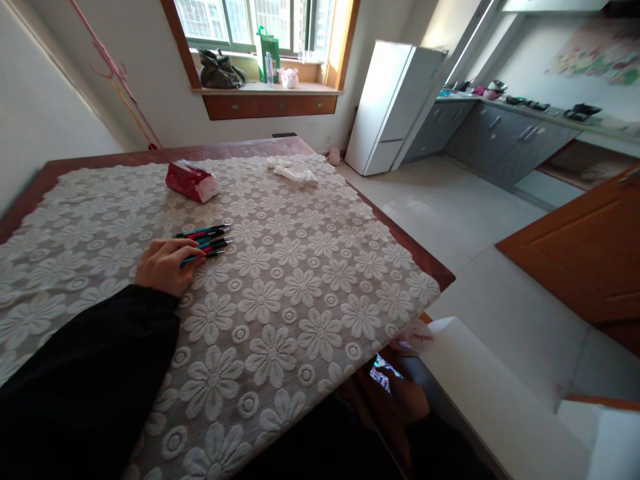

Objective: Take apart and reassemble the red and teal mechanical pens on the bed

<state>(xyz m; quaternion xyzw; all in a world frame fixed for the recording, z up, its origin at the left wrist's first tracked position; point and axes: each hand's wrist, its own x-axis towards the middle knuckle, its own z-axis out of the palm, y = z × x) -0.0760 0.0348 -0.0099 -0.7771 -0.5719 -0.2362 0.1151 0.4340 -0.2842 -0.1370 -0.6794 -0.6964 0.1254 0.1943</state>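
Note:
My left hand (164, 265) rests on a table covered by a white lace flower cloth (280, 293), its fingers closed over the near ends of several teal and red pens (207, 240) lying in a bunch. My black sleeve reaches in from the lower left. My right hand (409, 399) is down below the table's near right corner and holds a phone (384, 375) with a lit screen.
A red tissue pack (191, 181) and a crumpled white cloth (294, 173) lie at the far side of the table. Past the table stand a window sill with bags, a white fridge (395, 107), grey kitchen cabinets and a wooden door at right.

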